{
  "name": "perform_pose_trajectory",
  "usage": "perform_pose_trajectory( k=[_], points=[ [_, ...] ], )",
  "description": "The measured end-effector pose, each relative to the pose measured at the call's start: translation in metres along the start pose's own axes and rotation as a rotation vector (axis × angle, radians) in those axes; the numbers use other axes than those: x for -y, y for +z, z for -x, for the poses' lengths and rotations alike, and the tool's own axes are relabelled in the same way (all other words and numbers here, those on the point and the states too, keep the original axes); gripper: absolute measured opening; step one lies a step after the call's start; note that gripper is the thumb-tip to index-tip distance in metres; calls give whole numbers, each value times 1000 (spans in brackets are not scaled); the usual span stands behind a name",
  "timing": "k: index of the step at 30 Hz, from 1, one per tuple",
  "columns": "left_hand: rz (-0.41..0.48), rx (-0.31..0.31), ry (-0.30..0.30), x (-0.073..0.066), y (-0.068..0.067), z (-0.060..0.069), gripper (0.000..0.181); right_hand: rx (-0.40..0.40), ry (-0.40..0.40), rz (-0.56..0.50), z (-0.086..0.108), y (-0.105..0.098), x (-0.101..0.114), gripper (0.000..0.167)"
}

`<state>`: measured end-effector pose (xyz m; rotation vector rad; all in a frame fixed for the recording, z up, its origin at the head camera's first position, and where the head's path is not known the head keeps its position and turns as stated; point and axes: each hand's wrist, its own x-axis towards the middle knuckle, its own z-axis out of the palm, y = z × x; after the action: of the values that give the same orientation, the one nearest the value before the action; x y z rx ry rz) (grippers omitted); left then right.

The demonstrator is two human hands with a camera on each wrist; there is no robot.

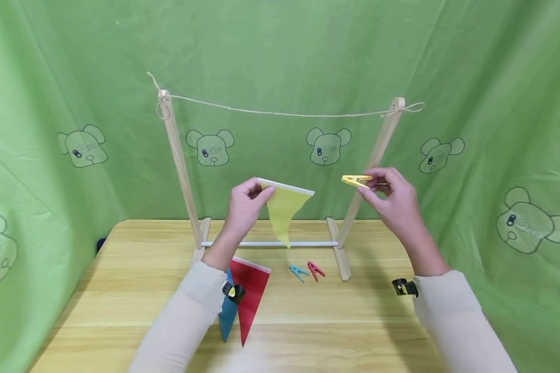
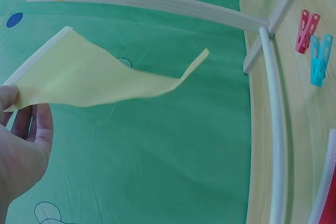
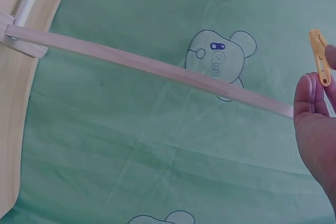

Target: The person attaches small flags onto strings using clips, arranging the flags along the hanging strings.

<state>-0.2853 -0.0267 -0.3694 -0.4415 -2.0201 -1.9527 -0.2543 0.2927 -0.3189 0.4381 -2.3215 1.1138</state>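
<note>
My left hand [image 1: 247, 207] pinches the top left corner of a yellow pennant [image 1: 284, 207], which hangs point down from its white top band. In the left wrist view the pennant [image 2: 94, 72] stretches away from the thumb and its tip curls. Off to the right, my right hand [image 1: 394, 199] holds a yellow clothespin [image 1: 354, 180] between thumb and fingers, level with the pennant's band and apart from it. Above both hands a thin string [image 1: 280, 113] sags between two wooden posts. The right wrist view shows the clothespin [image 3: 319, 56] at its right edge.
On the wooden table [image 1: 354, 321] lie a blue clothespin [image 1: 298, 272] and a red clothespin [image 1: 315, 270]. A red pennant [image 1: 251, 290] overlaps a blue pennant [image 1: 227, 316], partly behind my left forearm. A white rod [image 1: 261, 243] joins the feet of the posts [image 1: 179, 160].
</note>
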Motion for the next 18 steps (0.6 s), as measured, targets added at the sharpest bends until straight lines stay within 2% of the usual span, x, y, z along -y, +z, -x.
perform_pose_trajectory(
  k=[11,18],
  points=[
    [48,-17,-39,-10,15,-9,15,-30,-17,-50,-13,-14,9,35],
    [69,-15,-18,-18,21,-15,14,-37,-33,-34,-23,-20,18,34]
  ],
)
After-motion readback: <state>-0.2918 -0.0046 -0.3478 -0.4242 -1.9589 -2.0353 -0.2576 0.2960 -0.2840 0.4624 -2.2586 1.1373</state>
